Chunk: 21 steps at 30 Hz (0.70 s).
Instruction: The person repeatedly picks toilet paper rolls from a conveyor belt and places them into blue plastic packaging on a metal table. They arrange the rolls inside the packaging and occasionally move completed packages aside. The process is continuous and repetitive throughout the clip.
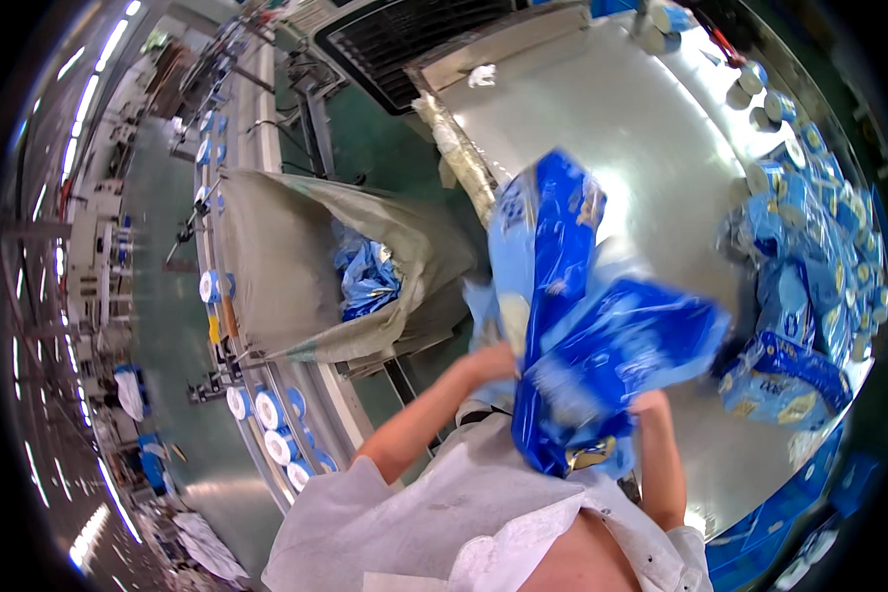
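Note:
A large crumpled blue plastic packaging bag (pixel 562 296), glossy and printed in light and dark blue, is held up in front of my chest. It looks slack and folded, and part of it is smeared by motion. My left hand (pixel 493 363) grips its left side, with the fingertips hidden behind the film. On the opposite side, my right hand (pixel 649 403) grips the bag's lower right edge, its fingers mostly covered by the plastic. Left of the bag, an open beige woven sack (pixel 286 266) hangs on a frame with crumpled blue film (pixel 370 276) inside.
A shiny metal table (pixel 602 128) spreads ahead and to the right. Wrapped blue rolls (pixel 819 212) pile along its right side, near a blue pack (pixel 784 380). At left, a conveyor rail (pixel 340 414) carries white-ended rolls (pixel 279 447). A dark grille (pixel 405 49) stands at the back.

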Each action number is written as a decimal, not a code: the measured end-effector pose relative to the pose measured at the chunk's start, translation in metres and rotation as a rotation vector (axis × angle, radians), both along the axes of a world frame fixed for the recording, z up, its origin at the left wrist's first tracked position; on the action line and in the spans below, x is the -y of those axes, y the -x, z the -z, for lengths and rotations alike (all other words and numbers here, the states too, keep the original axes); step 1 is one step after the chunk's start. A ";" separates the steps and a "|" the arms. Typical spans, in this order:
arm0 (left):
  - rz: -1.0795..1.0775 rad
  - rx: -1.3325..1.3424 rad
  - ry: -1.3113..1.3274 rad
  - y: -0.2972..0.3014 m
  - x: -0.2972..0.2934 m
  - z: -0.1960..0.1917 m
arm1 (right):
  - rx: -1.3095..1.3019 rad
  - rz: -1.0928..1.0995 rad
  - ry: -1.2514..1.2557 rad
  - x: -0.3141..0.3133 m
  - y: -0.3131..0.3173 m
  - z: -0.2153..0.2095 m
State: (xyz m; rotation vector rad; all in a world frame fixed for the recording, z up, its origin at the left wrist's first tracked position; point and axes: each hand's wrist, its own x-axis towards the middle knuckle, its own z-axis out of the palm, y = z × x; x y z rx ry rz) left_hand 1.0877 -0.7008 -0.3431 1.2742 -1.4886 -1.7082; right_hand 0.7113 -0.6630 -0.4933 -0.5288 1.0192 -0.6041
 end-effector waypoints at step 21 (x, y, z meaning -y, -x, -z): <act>-1.177 1.184 0.409 -0.373 -0.024 0.139 | 0.006 -0.739 0.558 0.234 -0.459 -0.190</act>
